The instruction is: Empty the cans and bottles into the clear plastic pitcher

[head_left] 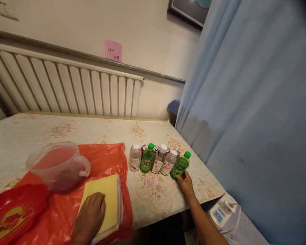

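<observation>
My right hand [186, 184] has its fingers around the lower part of a green bottle [180, 166] with a green cap, at the right end of a row. The bottle stands on the table, leaning slightly right. Beside it are two clear bottles with white caps, a slimmer white-capped bottle [159, 160], and another green bottle [147, 159]. Behind them, tops of cans [177, 152] are partly hidden. On a stack of folded yellow cloths [112, 194] rests my left hand [91, 211], closed, its fingers curled under with the tips out of sight.
A translucent plastic jug [63, 166] and a red tray [12, 211] sit on a red plastic sheet [102, 153] at left. The table has a flowered cover [150, 211]. A blue curtain [244, 112] hangs at right, near a power strip [220, 212]. A radiator [73, 88] lines the wall.
</observation>
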Demonstrator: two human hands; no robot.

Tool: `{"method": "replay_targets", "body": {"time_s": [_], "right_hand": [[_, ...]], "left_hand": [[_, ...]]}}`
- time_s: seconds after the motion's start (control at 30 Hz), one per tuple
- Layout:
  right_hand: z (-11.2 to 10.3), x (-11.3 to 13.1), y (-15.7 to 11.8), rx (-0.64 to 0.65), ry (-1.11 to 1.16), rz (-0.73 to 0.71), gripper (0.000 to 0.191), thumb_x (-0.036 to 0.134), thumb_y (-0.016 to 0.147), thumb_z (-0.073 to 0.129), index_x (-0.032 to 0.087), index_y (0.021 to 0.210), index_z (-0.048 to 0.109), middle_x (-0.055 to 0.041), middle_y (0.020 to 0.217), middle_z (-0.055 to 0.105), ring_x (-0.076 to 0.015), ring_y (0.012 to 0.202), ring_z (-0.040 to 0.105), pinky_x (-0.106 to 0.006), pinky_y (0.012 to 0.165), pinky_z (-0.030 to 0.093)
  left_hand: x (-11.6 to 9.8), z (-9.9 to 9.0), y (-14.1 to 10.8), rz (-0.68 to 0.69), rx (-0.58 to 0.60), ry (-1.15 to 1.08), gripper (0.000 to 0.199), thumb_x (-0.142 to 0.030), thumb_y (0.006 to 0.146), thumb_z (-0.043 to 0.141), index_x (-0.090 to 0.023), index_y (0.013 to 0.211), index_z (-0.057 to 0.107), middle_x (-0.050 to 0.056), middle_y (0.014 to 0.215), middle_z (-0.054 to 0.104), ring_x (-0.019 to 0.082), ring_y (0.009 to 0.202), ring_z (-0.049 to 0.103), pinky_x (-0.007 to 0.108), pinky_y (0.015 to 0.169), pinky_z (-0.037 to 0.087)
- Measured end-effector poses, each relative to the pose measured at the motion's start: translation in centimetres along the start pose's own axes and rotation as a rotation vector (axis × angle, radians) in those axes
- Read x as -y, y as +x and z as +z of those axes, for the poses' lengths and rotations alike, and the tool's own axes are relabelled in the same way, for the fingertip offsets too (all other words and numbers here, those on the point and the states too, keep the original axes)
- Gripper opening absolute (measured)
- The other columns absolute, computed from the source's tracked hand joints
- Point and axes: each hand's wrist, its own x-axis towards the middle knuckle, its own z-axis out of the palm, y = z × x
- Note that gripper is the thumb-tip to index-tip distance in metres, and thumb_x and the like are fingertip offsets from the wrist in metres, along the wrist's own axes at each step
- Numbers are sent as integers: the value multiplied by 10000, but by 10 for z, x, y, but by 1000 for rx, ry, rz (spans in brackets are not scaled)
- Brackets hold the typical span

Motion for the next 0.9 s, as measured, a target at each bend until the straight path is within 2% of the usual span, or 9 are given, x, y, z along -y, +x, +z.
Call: {"method": "replay_targets", "body": {"time_s": [0.1, 0.2, 0.37, 0.53, 0.67, 0.9], "right_hand": [[-2, 3, 1, 25, 9, 1, 487, 358, 610, 668, 158, 1050, 614, -97, 1024, 725, -255, 920, 676, -386, 832, 540], [-1, 5, 1, -11, -25, 12, 516, 386, 596, 671, 163, 1058, 618, -93, 1020, 723, -252, 901, 674, -375, 799, 544], [11, 6, -2, -235, -186, 52, 705, 479, 554, 727, 124, 1142, 571, -164, 1118, 652, -299, 961, 625, -431, 845, 501], [27, 12, -2, -363, -310, 43, 649, 499, 520, 753, 106, 1016, 615, -206, 1055, 646, -366, 1033, 557, -466, 886, 443], [28, 15, -1, -355, -323, 31, 541, 476, 542, 730, 137, 951, 627, -168, 980, 677, -342, 960, 590, -431, 824, 460], [15, 13, 0, -225, -225, 19, 509, 435, 585, 688, 166, 1012, 617, -90, 957, 706, -256, 814, 654, -350, 730, 506]], "left_hand": [[-1, -1, 1, 1, -13, -10, 213, -288, 901, 416, -195, 990, 585, 81, 971, 650, 249, 943, 581, 404, 888, 450], [-1, -1, 0, 3, -30, -19, 211, -292, 895, 424, -203, 982, 594, 79, 965, 657, 250, 936, 587, 407, 888, 454], [-1, -1, -1, 4, -22, -14, 213, -298, 903, 420, -198, 988, 588, 79, 969, 651, 253, 937, 588, 409, 883, 453], [0, 0, -1, 13, -6, -2, 206, -293, 915, 406, -196, 993, 570, 77, 973, 640, 249, 943, 577, 406, 892, 441], [0, 0, -1, 10, -8, -2, 212, -297, 917, 406, -192, 1001, 570, 81, 977, 639, 252, 953, 572, 411, 899, 436], [-1, -1, -1, 5, -1, -6, 214, -300, 913, 411, -190, 991, 577, 86, 988, 642, 259, 953, 576, 413, 896, 437]]}}
